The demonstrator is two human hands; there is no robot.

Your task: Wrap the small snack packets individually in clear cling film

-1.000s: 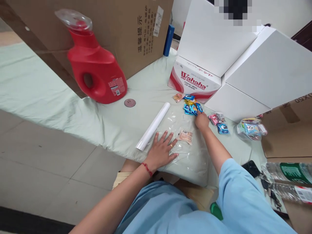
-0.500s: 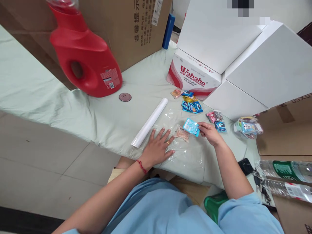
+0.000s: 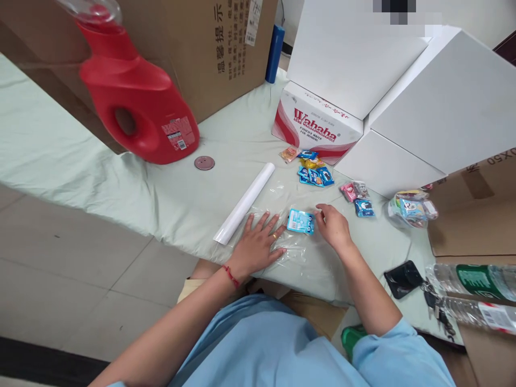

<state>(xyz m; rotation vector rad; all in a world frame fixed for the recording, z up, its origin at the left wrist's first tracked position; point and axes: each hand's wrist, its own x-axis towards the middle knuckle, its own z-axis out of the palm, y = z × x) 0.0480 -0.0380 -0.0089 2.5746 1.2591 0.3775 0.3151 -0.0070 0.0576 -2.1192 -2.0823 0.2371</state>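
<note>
My left hand (image 3: 258, 242) lies flat with fingers spread on a clear plastic film sheet (image 3: 300, 257) spread over the pale green cloth. The film comes off a white roll (image 3: 245, 203) just left of that hand. My right hand (image 3: 332, 226) pinches the right edge of a light blue snack packet (image 3: 300, 221), which rests on the film between both hands and covers a tan packet. A small pile of blue and orange packets (image 3: 315, 173) lies farther back.
A red detergent bottle (image 3: 137, 113) and a round disc (image 3: 204, 163) sit at the left. A Wahaha carton (image 3: 314, 126) and white boxes (image 3: 435, 102) stand behind. Pink and blue packets (image 3: 358, 198), a bag of snacks (image 3: 411, 208), a black pouch (image 3: 403, 278) and water bottles (image 3: 471, 279) lie right.
My right hand picked a light blue packet from the far pile, carried it back and laid it down on the film over the tan packet. My left hand stayed flat on the film.
</note>
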